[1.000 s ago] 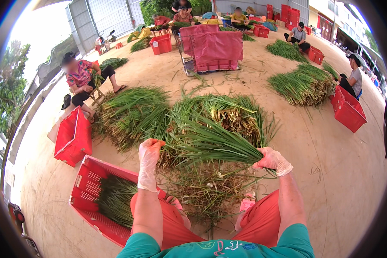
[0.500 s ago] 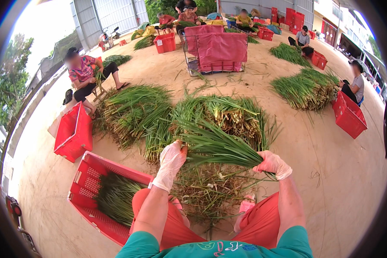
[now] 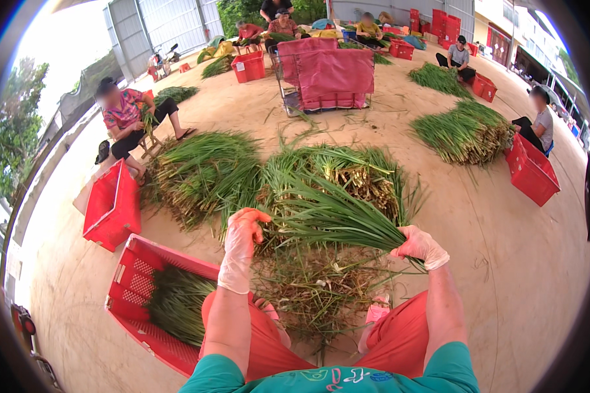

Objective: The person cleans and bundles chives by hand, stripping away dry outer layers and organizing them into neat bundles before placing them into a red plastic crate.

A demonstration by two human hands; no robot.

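My right hand (image 3: pixel 421 247), in a thin whitish glove, is closed round the lower end of a bunch of long, flat, chive-like greens (image 3: pixel 341 216). The leaves fan out leftward over the heap in front of me. Left of the leaf tips, apart from them, my gloved left hand (image 3: pixel 244 230) is raised with fingers bent and a gap between thumb and forefinger; nothing shows in it. Under the bunch lies a heap of uncut greens (image 3: pixel 367 175) with pale stem ends. Trimmings (image 3: pixel 314 285) litter the ground between my feet.
A red crate (image 3: pixel 167 344) holding greens stands by my left leg. Another pile of greens (image 3: pixel 206 170) and a red crate (image 3: pixel 115 206) lie farther left, beside a seated person. A cart with pink cloth (image 3: pixel 334 75) stands ahead. More people, piles and crates are at the right and back.
My left hand has moved left and slightly up, away from the leaves, and its fingers have opened. My right hand keeps hold of the bunch, shifted slightly right.
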